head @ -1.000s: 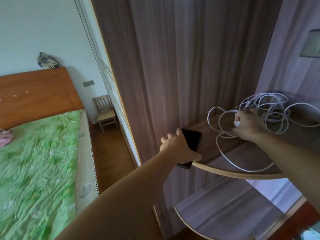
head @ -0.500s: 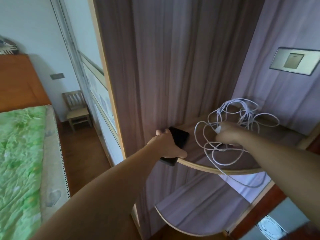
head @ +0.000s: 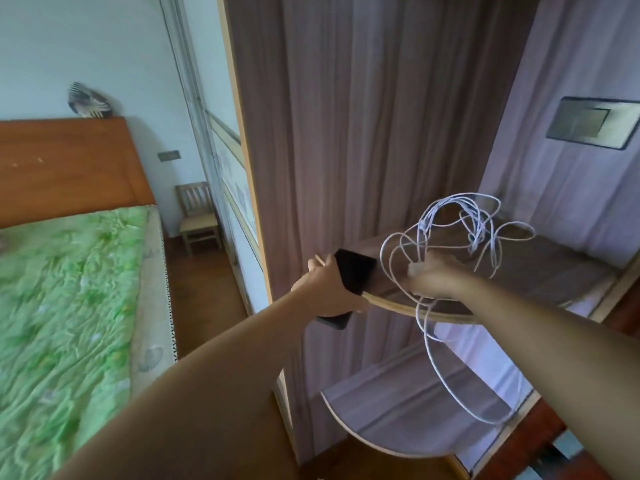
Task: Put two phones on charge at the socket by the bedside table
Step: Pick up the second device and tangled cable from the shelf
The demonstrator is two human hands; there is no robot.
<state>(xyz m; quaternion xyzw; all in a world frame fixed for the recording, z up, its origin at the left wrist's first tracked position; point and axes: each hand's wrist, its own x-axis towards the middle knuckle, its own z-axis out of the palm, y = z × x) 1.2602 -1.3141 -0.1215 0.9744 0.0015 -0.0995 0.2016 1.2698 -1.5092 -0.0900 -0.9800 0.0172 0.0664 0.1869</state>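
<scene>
Two hands: left hand (head: 327, 289) grips phone (head: 353, 275), right hand (head: 433, 277) cables (head: 460, 230).

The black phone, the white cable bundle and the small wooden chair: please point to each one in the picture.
black phone (head: 355, 271), head view, on the dark screen above the left hand's fingers.
white cable bundle (head: 460, 216), head view, on the tangled loops above the shelf.
small wooden chair (head: 199, 221), head view, on its seat.
</scene>
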